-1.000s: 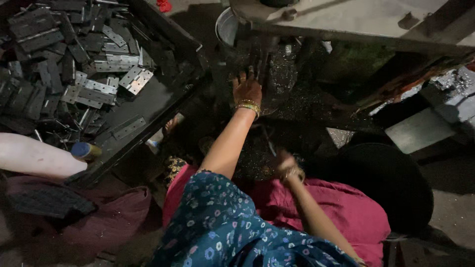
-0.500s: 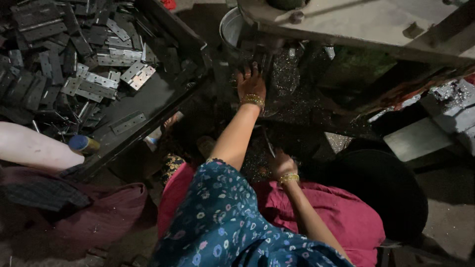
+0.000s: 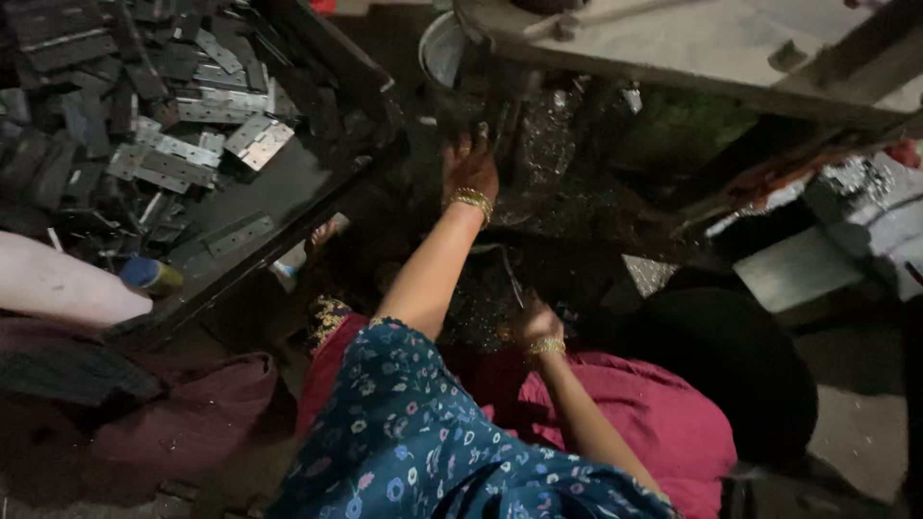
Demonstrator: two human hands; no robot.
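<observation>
The left hand is reaching forward into the dark space under the workbench, fingers spread and pointing away, resting on or just above a heap of glinting metal shavings; whether it is gripping anything there is too dark to tell. A gold bangle is sitting at its wrist. The right hand is staying close to the body, well back from the workbench edge, fingers curled in a loose fist around what looks like a thin dark rod rising from it toward the bench; the grip itself is partly hidden in shadow. It is wearing a gold bangle too.

Just below the workbench's left end a round metal bowl is standing. Left of the workbench a dark tray is holding a pile of flat metal hinges, some pale, most dark. At the tray's near corner a small blue and yellow bottle is lying. To the right, under the workbench, a pale flat slab is lying on the floor.
</observation>
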